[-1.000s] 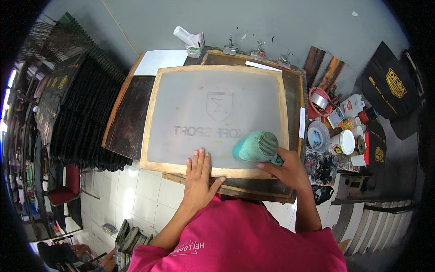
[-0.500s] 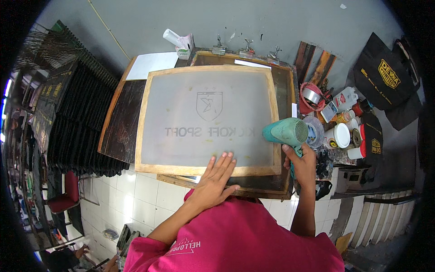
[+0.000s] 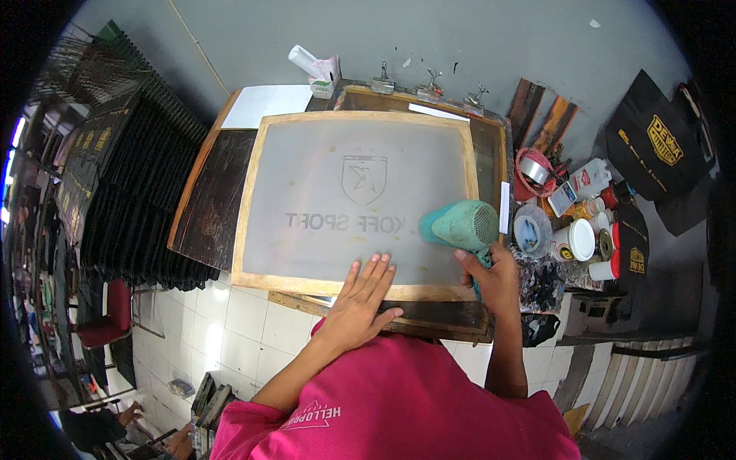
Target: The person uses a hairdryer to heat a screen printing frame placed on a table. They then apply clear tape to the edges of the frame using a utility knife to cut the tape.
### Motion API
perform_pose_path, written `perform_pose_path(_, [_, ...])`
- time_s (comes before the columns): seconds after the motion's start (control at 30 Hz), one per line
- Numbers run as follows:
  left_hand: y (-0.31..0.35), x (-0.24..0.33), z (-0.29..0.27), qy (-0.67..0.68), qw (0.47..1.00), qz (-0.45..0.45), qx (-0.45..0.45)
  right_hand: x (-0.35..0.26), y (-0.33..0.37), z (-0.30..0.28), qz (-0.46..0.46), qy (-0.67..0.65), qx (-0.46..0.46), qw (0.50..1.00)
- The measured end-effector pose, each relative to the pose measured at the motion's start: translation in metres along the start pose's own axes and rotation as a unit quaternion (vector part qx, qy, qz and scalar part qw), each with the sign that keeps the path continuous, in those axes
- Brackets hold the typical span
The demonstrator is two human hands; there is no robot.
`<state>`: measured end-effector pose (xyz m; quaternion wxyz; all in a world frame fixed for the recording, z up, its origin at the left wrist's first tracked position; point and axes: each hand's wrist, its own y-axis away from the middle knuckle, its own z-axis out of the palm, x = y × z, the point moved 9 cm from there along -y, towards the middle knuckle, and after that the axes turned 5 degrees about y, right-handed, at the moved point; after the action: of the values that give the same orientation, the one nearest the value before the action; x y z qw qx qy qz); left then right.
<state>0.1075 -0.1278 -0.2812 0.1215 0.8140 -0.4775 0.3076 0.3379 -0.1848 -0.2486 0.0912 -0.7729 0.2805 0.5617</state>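
A wood-framed printing screen (image 3: pixel 307 180) lies before me, its grey mesh bearing a shield emblem and a line of mirrored lettering. My left hand (image 3: pixel 360 295) rests flat on the near edge of the frame, fingers spread onto the mesh, holding nothing. In my right hand (image 3: pixel 494 280) is a teal hair dryer (image 3: pixel 464 225), gripped by its handle. The dryer's nozzle points left, low over the right part of the mesh, covering some of the lettering. Beneath the screen, a dark press bed (image 3: pixel 491 153) shows at the right and at the near edge.
Hinge clamps (image 3: pixel 429 86) line the far edge by the wall. White sheet (image 3: pixel 264 106) lies far left. Tubs and bottles (image 3: pixel 581 241) crowd a bench at right. A tall stack of black bags (image 3: pixel 138 184) stands left, near a red chair (image 3: pixel 107 318). Another person's hand (image 3: pixel 130 414) shows lower left.
The hair dryer in my right hand has moved left over the mesh, covering more of the lettering. My left hand stays on the frame. The whole view has shifted slightly.
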Motion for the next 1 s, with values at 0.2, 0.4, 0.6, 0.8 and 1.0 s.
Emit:
perform_pose_path(0.2, [0.011,-0.021,-0.019,-0.001,0.998,-0.062,0.031,-0.019,-0.005,0.036,-0.005,0.019,-0.064,0.998])
perform_pose_path(0.4, [0.023,-0.044,-0.039,-0.01,0.991,-0.108,0.073,-0.034,-0.012,0.075,-0.055,0.009,-0.132,0.99])
perform_pose_path(0.6, [0.038,-0.071,-0.063,-0.036,0.977,-0.178,0.112,-0.061,-0.015,0.114,-0.104,0.038,-0.183,0.977])
perform_pose_path(0.8, [0.051,-0.105,-0.082,-0.043,0.959,-0.231,0.159,-0.08,-0.035,0.154,-0.13,0.03,-0.201,0.97])
perform_pose_path(1.0, [0.053,-0.12,-0.09,-0.045,0.952,-0.253,0.167,-0.092,-0.074,0.172,-0.151,0.041,-0.185,0.97])
